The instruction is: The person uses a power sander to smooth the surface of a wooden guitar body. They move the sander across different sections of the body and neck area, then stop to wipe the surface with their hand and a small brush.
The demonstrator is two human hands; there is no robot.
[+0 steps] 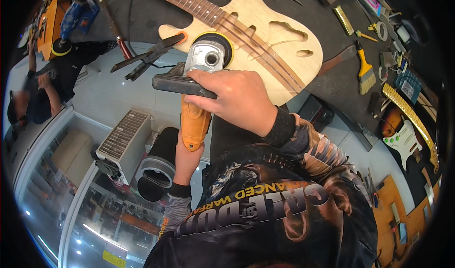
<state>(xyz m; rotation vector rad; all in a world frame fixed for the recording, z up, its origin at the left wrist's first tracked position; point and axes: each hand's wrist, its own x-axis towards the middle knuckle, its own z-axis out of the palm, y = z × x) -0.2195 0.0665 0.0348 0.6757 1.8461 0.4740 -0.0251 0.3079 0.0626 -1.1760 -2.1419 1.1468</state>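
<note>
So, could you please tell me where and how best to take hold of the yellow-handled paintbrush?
I'd pinch the yellow-handled paintbrush across its handle, from above, with the right hand once it lets go of the angle sander: the brush appears to lie flat on your right, broad bristles toward you, narrow handle pointing away.

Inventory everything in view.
Round-padded power tool: 1, orange, in both hands
Wooden guitar body with neck: 1, pale, on dark workbench
Long-armed clamp: 1, black, body's left end
Paintbrush: 1, yellow-handled, bench right
White-pickguard guitar: 1, sunburst, far right
Small items: several, mixed, bench right
Slatted box: 1, pale, left
Cylinder: 1, black, beside box
Co-worker: 1, dark clothing, upper left
Left hand: 1, bare, tool's rear
Right hand: 1, bare, tool's front
</note>
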